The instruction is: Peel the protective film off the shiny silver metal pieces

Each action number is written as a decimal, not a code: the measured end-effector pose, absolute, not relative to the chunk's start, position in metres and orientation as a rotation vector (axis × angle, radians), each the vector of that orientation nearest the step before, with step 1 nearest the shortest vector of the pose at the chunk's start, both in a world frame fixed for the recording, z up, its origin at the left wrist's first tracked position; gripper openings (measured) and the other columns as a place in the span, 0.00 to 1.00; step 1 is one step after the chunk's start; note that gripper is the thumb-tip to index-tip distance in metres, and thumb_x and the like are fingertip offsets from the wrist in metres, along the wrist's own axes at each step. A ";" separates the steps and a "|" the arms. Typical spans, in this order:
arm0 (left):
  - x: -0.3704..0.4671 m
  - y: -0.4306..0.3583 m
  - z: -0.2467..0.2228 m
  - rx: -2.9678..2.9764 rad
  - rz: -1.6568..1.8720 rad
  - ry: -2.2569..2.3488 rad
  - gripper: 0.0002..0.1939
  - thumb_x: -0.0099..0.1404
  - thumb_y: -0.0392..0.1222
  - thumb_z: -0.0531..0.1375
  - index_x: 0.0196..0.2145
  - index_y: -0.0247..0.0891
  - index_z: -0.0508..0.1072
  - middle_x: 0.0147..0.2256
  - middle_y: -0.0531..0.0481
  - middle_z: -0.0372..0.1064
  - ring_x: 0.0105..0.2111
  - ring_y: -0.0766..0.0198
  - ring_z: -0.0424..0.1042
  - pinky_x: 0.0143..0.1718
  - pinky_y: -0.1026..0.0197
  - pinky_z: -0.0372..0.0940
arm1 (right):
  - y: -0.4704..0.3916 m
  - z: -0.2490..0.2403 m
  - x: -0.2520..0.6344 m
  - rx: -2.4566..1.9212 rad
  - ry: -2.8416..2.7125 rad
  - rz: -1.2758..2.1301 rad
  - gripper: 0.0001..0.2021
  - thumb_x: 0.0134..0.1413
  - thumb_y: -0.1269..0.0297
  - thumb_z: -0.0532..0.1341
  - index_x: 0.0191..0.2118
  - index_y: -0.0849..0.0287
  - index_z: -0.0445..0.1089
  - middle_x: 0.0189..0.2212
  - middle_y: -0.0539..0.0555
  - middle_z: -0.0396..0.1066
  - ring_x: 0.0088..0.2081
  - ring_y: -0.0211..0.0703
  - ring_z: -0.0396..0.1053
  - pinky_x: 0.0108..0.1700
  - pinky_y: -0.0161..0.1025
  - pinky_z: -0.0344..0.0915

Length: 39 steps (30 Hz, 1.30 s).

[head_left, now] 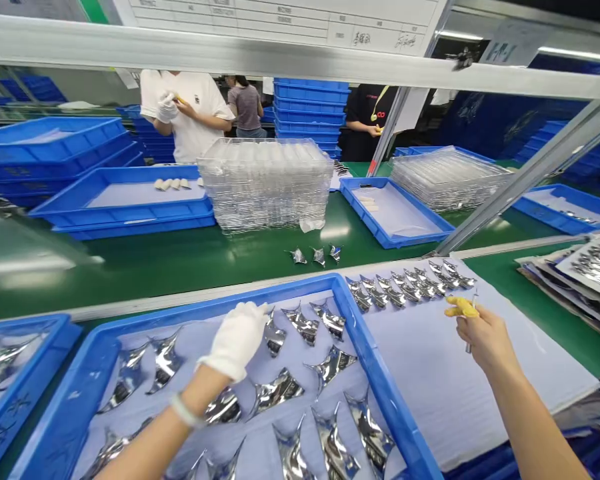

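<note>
My left hand (236,339), in a white glove, is over the blue tray (375,360). Its fingers are curled at the upper tip of a shiny chrome piece (275,335) with pointed corners; the back of the hand partly hides the grip. Several similar chrome pieces (333,363) lie about it on the tray's white liner. My right hand (483,337), with yellow finger covers, is closed around a thin metal stick-like tool (469,347). It is above the white sheet (430,373), near a row of chrome pieces (413,287) along the far edge.
Three small chrome parts (319,256) sit on the green bench (250,260). Behind them stand stacked clear plastic trays (265,193) and a blue tray (397,213). A metal rail (280,57) crosses overhead, with a slanted post (520,183) at right. Co-workers (185,113) are beyond.
</note>
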<state>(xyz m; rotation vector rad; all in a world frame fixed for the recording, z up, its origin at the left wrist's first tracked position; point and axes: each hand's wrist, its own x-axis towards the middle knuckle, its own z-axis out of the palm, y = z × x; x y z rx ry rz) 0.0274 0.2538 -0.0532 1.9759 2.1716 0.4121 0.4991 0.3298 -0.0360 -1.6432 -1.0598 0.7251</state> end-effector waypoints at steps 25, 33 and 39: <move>0.028 0.040 -0.009 0.783 1.618 1.468 0.20 0.55 0.57 0.73 0.38 0.39 0.84 0.40 0.42 0.83 0.40 0.53 0.81 0.44 0.56 0.75 | 0.078 0.001 0.187 -0.733 -0.989 2.264 0.27 0.50 0.39 0.71 0.27 0.56 0.62 0.14 0.37 0.48 0.17 0.27 0.39 0.19 0.30 0.39; 0.017 0.014 -0.012 0.717 1.660 1.656 0.25 0.62 0.53 0.70 0.55 0.45 0.79 0.57 0.45 0.76 0.56 0.53 0.74 0.61 0.55 0.66 | 0.069 0.009 0.178 -0.895 -1.367 1.760 0.17 0.57 0.55 0.67 0.24 0.58 0.66 0.20 0.43 0.51 0.20 0.31 0.46 0.20 0.30 0.49; 0.015 0.012 -0.010 0.861 1.689 1.679 0.31 0.54 0.46 0.75 0.56 0.48 0.77 0.51 0.49 0.79 0.53 0.58 0.76 0.61 0.58 0.66 | 0.067 0.004 0.172 -0.680 -1.828 1.196 0.12 0.66 0.70 0.60 0.31 0.58 0.77 0.23 0.52 0.71 0.23 0.38 0.65 0.24 0.33 0.63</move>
